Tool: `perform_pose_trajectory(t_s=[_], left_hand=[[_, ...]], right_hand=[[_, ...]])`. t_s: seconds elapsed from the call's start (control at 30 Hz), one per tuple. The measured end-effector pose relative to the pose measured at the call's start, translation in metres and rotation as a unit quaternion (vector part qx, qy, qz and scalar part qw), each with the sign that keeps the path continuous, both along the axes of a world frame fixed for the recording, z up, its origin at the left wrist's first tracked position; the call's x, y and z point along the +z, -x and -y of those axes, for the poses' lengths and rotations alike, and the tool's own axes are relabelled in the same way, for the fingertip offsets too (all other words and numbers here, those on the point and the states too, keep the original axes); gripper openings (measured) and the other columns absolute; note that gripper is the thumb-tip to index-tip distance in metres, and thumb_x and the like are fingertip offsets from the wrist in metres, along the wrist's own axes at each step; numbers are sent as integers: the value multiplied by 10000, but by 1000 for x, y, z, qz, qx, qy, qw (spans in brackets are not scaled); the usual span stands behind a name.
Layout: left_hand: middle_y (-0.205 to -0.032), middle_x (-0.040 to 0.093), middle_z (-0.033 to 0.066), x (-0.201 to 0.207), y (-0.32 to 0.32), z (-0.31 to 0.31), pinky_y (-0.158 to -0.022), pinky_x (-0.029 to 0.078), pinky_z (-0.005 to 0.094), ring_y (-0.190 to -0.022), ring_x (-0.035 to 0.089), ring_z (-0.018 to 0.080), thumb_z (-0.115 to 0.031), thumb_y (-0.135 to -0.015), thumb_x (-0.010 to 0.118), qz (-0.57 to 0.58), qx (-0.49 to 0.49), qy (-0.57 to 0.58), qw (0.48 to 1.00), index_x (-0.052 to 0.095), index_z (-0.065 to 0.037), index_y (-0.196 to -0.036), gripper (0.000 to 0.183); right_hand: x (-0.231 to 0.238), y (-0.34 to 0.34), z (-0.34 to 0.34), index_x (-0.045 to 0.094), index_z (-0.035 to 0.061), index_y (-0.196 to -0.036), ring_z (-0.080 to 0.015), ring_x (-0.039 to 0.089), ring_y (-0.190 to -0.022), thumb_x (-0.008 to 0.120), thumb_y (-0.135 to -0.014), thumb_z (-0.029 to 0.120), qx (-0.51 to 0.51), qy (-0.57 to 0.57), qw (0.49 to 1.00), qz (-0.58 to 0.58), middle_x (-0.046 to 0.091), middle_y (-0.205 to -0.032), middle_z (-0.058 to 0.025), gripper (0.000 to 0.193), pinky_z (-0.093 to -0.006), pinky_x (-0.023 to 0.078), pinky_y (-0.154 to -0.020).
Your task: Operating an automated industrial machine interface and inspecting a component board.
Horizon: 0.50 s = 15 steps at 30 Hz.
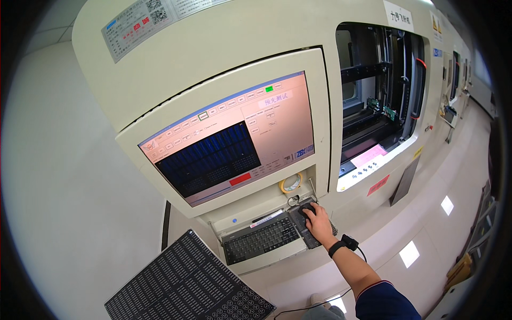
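Observation:
My right hand (319, 223) rests over a black computer mouse (306, 208), its fingers curled round it. Under the mouse is a dark pad (302, 226), on the pull-out shelf of a cream-coloured machine. Just left of it lies a black keyboard (261, 241). A large black printed circuit board panel (184, 280), covered with rows of pale marks and round patterns at its lower right, juts tilted into the lower left. What supports the panel is hidden. My left hand is out of view.
Above the shelf, a built-in screen (282, 128) shows a pinkish window with a dark blue pattern. A yellow tape roll (290, 183) sits in the recess below it. To the right, the machine's window (368, 106) exposes dark rails and green parts. A cable (309, 308) hangs near my legs.

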<state>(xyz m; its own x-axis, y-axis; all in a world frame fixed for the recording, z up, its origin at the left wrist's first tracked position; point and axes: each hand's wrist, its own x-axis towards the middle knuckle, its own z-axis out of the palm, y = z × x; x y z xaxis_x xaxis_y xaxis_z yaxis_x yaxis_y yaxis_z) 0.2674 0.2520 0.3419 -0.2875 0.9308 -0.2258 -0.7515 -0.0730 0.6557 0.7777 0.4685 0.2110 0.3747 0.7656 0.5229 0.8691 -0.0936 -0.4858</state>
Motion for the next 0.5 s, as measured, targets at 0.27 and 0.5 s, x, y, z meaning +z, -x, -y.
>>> perform_pose_trajectory(t_s=[0.27,0.5], left_hand=[[-1233,518,38,6,-7,-1,-990,344,195,-1011,449,152,3,-854,614,7,7,-1,1000,454,108,-1213,407],[-1285,505,98,-39,52,8,-1003,362,232,-1077,473,180,-168,-888,603,31,-59,52,996,444,84,-1229,452]], right_hand=[[-4,-3,3,582,119,-1132,-356,461,-1126,629,-735,74,-6,-8,1000,3,466,-1252,-180,402,-432,404,-949],[-2,-1,2,585,115,-1125,-360,462,-1119,633,-728,62,1,-20,1000,-4,468,-1247,-184,403,-429,402,-954]])
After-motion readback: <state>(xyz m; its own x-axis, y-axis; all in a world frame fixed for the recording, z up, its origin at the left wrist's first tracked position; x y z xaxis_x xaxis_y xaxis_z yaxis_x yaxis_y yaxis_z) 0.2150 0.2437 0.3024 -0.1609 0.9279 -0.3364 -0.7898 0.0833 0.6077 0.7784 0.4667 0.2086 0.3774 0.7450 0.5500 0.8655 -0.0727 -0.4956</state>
